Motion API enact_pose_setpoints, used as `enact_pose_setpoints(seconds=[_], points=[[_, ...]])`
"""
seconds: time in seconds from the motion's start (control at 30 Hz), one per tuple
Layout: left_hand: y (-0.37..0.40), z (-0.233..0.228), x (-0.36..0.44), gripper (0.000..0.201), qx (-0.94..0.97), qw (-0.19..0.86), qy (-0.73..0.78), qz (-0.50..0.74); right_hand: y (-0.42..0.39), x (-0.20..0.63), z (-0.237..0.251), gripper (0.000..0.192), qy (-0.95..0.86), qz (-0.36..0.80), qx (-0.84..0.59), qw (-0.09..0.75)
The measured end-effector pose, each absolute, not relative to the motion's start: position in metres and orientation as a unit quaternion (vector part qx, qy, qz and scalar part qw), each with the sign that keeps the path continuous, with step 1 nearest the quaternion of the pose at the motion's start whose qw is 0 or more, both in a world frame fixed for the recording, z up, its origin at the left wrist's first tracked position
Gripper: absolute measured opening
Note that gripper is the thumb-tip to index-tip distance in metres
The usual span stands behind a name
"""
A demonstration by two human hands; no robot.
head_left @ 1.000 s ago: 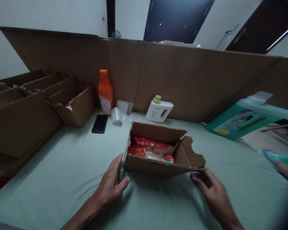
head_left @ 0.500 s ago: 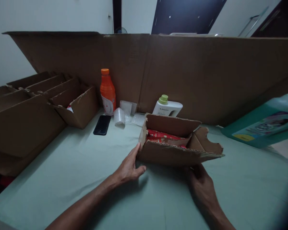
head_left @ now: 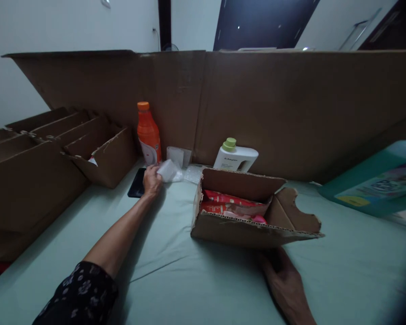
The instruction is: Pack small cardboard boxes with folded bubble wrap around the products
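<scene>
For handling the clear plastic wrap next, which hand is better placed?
Probably the left hand: it is right at the clear plastic wrap, whereas the right hand is farther away, by the open cardboard box.

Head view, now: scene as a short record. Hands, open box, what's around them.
left hand: at the clear plastic bundle; grip unclear
right hand: by the near underside of the open cardboard box; fingers partly hidden, contact unclear
box contents: red packets
black phone: partly covered by left hand
orange bottle: upright, behind left hand
white bottle: behind box, base hidden
teal jug: far right, cut by frame
</scene>
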State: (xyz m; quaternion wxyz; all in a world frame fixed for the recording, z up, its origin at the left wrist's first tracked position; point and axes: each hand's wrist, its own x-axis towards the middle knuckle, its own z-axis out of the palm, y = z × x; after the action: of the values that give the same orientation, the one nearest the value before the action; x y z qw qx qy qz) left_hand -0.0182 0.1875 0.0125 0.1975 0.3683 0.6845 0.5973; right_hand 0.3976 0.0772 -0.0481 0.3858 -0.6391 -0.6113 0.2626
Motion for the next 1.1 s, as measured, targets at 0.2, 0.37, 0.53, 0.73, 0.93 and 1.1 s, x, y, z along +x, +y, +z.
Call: enact_pose_setpoints(seconds=[0.2, 0.37, 0.53, 0.73, 0.93, 1.1], points=[[0.092, 0.029, -0.035, 0.042, 0.272, 0.329, 0.59, 0.685, 0.082, 0.402, -0.057, 0.052, -0.617, 0.248, -0.643, 0.379], [-0.037, 0.024, -0.012, 0.044, 0.219, 0.492, 0.564, 0.625, 0.085, 0.393, -0.047, 0.053, -0.613, 0.257, -0.634, 0.395], [-0.083, 0.018, 0.018, 0.04, 0.38, 0.693, 0.476, 0.386, 0.083, 0.384, -0.037, 0.047, -0.617, 0.275, -0.611, 0.413], [-0.04, 0.013, 0.036, 0.05, 0.578, 0.421, 0.615, 0.332, 0.078, 0.382, -0.038, 0.047, -0.622, 0.28, -0.596, 0.424], [0.016, -0.001, 0.057, 0.087, 0.596, 0.337, 0.61, 0.398, 0.083, 0.385, -0.024, 0.053, -0.623, 0.315, -0.591, 0.404], [0.032, -0.012, 0.083, 0.092, 0.638, 0.362, 0.523, 0.434, 0.068, 0.386, -0.008, 0.048, -0.643, 0.326, -0.607, 0.334]])
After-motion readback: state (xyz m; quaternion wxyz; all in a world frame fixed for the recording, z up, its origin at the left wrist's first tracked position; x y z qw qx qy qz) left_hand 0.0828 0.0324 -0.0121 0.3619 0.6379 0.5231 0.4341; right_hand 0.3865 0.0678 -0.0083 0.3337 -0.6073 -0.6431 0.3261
